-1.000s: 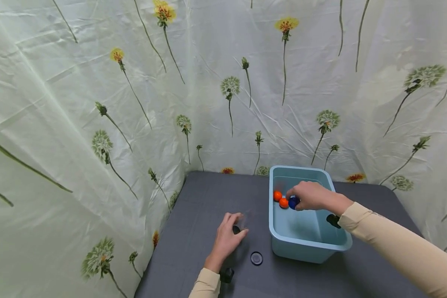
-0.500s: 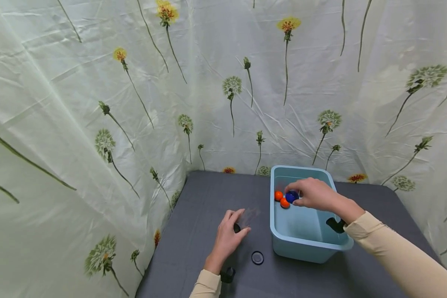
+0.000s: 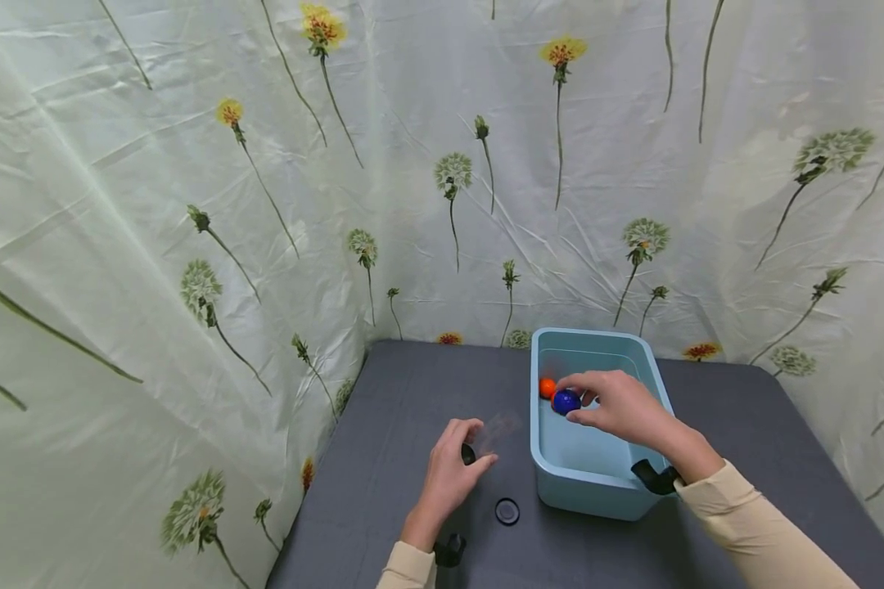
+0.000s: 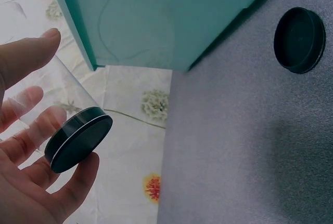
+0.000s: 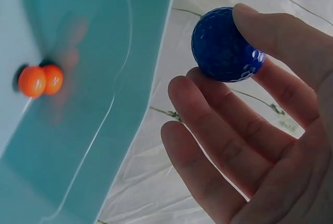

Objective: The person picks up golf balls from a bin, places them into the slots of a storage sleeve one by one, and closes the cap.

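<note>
Between thumb and fingertips, my right hand (image 3: 622,405) pinches a dimpled blue golf ball (image 5: 221,44), held over the light blue plastic bin (image 3: 597,483). Two orange balls (image 5: 32,81) lie side by side on the bin's floor; in the head view the blue ball partly covers one of them. To the left of the bin, my left hand (image 3: 445,470) grips a clear see-through tube (image 4: 78,81) with a dark cap (image 4: 80,141) on its end. The tube is tilted, its far end pointing toward the bin, and its outline is faint in the head view.
A round black lid (image 3: 507,511) lies on the dark grey table (image 3: 427,384) between the left hand and the bin, its hollow side showing. A flower-printed curtain (image 3: 412,204) hangs behind the table and along its left side.
My right hand has moved slightly left and turned within the bin area, bringing the blue golf ball nearer the tube. The left hand keeps its place, with the tube tipped a little more toward the bin.
</note>
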Tool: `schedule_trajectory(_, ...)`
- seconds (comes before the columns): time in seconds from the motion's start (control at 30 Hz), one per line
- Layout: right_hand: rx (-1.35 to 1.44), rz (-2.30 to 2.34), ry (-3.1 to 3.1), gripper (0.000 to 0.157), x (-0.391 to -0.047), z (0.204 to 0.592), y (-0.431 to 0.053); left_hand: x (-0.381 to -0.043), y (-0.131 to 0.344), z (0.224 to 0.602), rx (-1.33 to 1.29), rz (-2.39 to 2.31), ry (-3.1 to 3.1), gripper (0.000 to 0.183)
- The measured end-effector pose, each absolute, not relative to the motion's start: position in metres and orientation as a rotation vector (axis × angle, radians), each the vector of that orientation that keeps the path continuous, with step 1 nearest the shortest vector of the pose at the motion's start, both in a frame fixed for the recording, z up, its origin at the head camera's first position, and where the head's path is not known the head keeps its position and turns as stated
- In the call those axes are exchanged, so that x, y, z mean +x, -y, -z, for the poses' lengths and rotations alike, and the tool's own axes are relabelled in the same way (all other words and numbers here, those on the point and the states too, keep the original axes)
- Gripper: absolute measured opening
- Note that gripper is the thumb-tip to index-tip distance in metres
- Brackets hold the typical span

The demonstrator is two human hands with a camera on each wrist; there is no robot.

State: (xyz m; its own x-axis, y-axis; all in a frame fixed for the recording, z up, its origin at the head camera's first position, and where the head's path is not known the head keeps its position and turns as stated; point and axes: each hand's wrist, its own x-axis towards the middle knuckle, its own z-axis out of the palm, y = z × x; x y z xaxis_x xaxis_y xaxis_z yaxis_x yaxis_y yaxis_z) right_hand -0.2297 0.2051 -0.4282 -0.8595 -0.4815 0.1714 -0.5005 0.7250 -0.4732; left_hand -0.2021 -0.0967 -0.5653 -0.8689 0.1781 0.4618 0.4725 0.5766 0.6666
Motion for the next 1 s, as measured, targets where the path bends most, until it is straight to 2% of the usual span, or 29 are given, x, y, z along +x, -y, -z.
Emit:
schedule_trajectory(0.5, 0.754, -1.206, 2.716, 0.041, -0.199, 0.452, -0.181, -0.187, 0.098, 0.556, -0.518, 1.223, 2.497, 0.052)
schedule_trajectory(1.0, 0.764, -1.300, 2.680, 0.043, -0.188, 0.459, -0.171, -0.178, 0.096, 0.550, -0.594, 1.260, 2.438, 0.055)
